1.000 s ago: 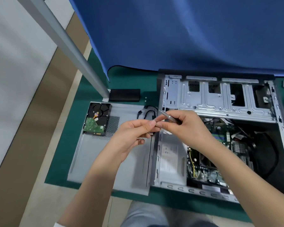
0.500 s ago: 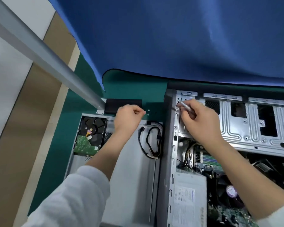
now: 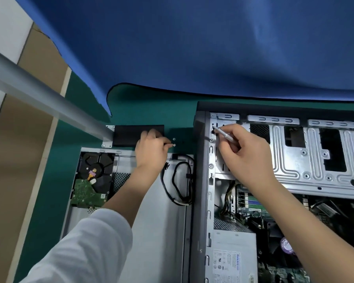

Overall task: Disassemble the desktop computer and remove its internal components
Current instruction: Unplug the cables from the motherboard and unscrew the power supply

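Computer case lies open under right hand, beside left hand.

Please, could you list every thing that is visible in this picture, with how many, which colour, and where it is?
computer case: one, silver and grey, lying open at the right on the mat
power supply: one, grey, inside the case at the lower left
side panel: one, light grey, flat on the mat left of the case
hard drive: one, black with green board, on the panel's left end
cable: one, black, looped on the panel
screws: two visible, silver, on the mat beyond the panel
black box: one, beyond the panel
mat: one, green
cloth: one, blue, behind
screwdriver: one, silver, tip at the case's front edge
left hand: by the screws
right hand: holds the screwdriver
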`<state>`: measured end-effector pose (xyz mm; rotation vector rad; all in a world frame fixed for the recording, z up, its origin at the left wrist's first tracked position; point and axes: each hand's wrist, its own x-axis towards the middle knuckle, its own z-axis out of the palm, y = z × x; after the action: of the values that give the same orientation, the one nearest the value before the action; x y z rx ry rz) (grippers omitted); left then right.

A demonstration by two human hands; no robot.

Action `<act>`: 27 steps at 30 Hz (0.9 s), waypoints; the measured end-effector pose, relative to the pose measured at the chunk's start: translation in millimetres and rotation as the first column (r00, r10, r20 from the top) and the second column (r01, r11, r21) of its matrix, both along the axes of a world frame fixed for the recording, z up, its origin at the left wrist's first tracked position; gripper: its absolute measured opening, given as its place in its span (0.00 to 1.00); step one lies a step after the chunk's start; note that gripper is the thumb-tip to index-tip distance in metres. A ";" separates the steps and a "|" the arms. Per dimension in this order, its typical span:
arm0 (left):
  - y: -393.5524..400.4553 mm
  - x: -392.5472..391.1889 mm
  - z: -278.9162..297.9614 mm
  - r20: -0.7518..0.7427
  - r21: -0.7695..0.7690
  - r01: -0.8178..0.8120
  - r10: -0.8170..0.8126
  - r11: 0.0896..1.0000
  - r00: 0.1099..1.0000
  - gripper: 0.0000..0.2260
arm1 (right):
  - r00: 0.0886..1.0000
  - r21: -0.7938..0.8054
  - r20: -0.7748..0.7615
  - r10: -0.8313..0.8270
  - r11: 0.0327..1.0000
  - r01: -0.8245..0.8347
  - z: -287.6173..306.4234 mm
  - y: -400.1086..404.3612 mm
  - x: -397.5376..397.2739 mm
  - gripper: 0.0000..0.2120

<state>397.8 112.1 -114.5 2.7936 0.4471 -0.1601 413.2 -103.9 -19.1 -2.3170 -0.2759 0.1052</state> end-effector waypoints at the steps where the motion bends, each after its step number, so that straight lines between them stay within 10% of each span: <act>1: -0.2 -1.6 1.7 -0.004 -0.003 0.000 0.000 1.000 1.000 0.09 | 1.000 0.002 0.003 0.002 1.000 -0.002 -0.4 -0.4 -0.3 0.09; 9: -15.3 -44.1 38.9 0.069 -0.289 -0.047 0.069 0.956 0.995 0.09 | 0.997 0.091 -0.065 0.029 0.996 -0.023 15.8 -6.2 -15.6 0.07; 14: -62.2 -102.2 81.4 0.004 -0.655 -0.141 0.190 0.742 0.982 0.12 | 0.972 0.092 -0.142 0.185 0.981 -0.174 41.3 -31.4 -73.9 0.10; 27: -142.9 -251.7 102.9 0.071 -0.736 -0.138 0.279 0.662 0.958 0.16 | 0.873 0.071 -0.414 0.257 0.966 -0.250 52.5 -85.7 -209.9 0.01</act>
<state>146.1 -30.8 -11.5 1.9234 0.5162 -0.0180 203.3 -189.5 33.3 -2.1636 -0.3549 0.7240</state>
